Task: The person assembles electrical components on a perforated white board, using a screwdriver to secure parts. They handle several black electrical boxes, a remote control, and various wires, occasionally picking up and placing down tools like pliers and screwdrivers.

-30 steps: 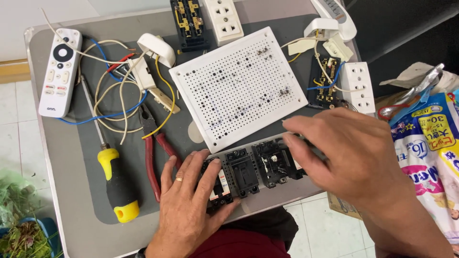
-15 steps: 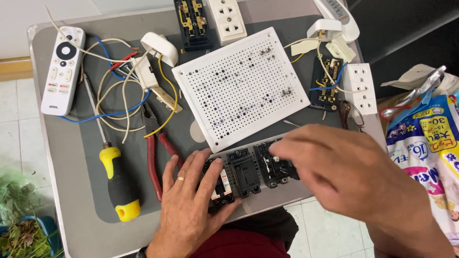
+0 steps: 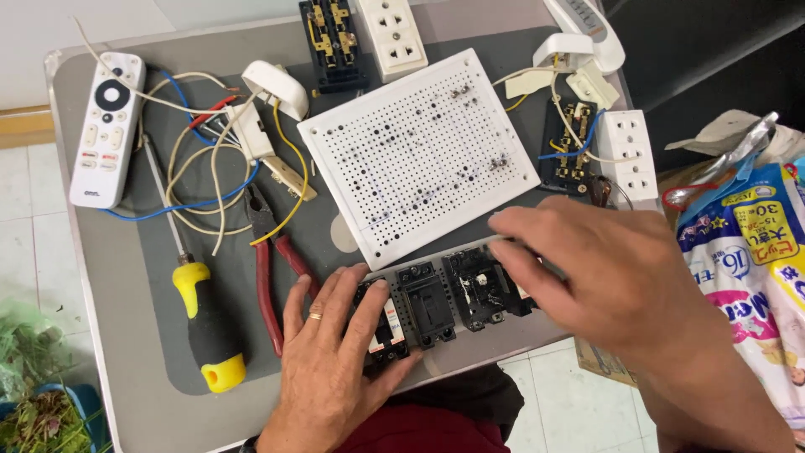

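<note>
Right hand slid left over breaker row; row's long axis left-right.

Bare grey mat lies open between the wires and the perforated board, while pliers and screwdriver block the left hand on its outer side, and the board crowds the switches from behind.

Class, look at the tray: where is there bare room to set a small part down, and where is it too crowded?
Bare mat lies between the pliers and the perforated board, and below the screwdriver by the left hand. The wires at upper left and the breaker row under the right hand are crowded.
</note>
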